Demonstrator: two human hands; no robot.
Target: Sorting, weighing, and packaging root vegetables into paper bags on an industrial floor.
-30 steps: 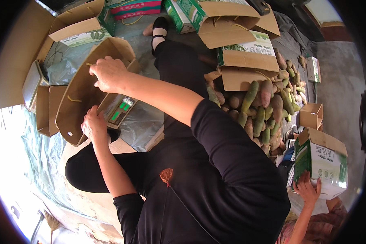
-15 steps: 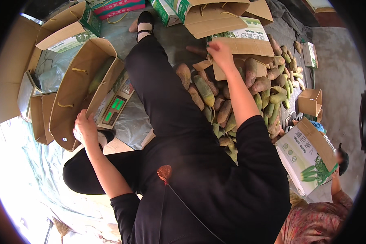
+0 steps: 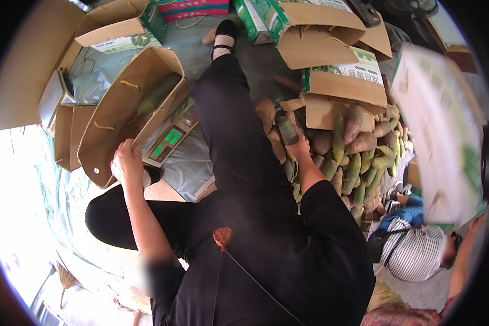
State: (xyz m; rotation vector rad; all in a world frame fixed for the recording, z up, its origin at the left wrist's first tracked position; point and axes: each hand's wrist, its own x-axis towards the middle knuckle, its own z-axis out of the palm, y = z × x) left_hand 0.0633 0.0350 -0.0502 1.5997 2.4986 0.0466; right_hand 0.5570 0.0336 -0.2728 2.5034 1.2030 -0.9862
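My left hand (image 3: 127, 163) is closed over the near rim of an open brown cardboard carton (image 3: 100, 155) with yellow cord handles. Inside the carton lies a long green cucumber (image 3: 158, 93); its lower part sits in shadow. The carton rests by a scale (image 3: 158, 151) with a lit green display. On the right, my right hand (image 3: 300, 146) is wrapped round a thick dark green cucumber (image 3: 287, 129) at the edge of a heap of green and brownish, long, thick vegetables (image 3: 353, 173). My fingers hide part of the cucumber.
Open printed cartons (image 3: 323, 27) stand at the back, another (image 3: 345, 87) leans over the heap. At the right a person's hand (image 3: 477, 224) holds a blurred white carton (image 3: 437, 136). A person in a striped shirt (image 3: 415, 251) is beyond. My outstretched leg (image 3: 225, 119) lies between carton and heap.
My right hand has come down from the carton flap to the heap and taken hold of a cucumber. My left hand stays on the rim. The other person's white carton has been raised.
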